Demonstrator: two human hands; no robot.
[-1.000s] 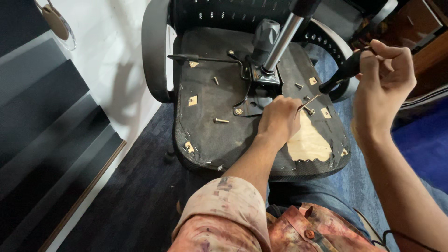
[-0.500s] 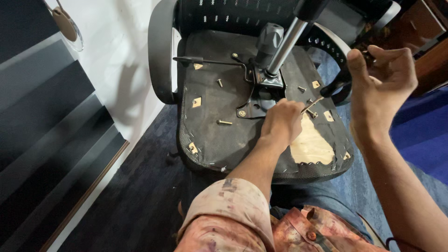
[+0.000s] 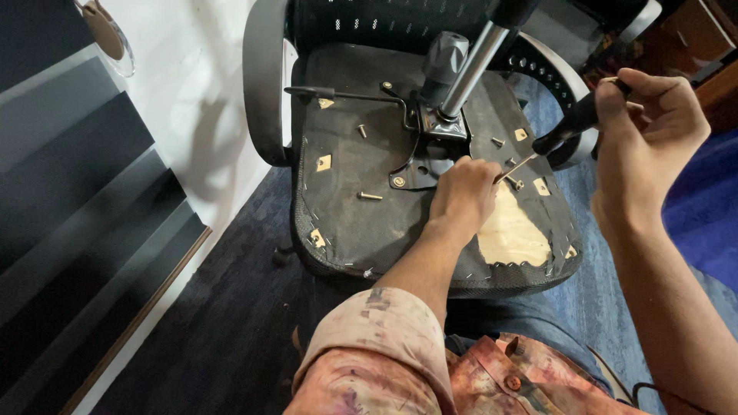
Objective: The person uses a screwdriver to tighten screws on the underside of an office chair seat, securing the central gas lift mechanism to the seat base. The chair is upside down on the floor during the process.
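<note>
An office chair lies upside down, its black fabric seat underside (image 3: 361,223) facing me. The metal mounting plate (image 3: 427,154) and chrome gas cylinder (image 3: 477,65) rise from its middle. My left hand (image 3: 465,192) rests on the seat beside the plate, fingers pinched at the tip of a screwdriver (image 3: 565,131). My right hand (image 3: 653,131) grips the screwdriver's black handle, holding it tilted down toward the left hand. Loose screws (image 3: 369,196) lie scattered on the seat. A patch of bare wood (image 3: 511,234) shows where the fabric is torn.
A black lever rod (image 3: 346,94) runs from the plate toward the left armrest (image 3: 265,84). The right armrest (image 3: 569,92) curves behind the screwdriver. Dark carpet (image 3: 223,323) lies below the chair, a white and dark wall panel (image 3: 84,192) stands at left.
The view has shifted slightly. My right hand has lifted the screwdriver handle a little, and my left hand has stayed at the tool's tip near the plate.
</note>
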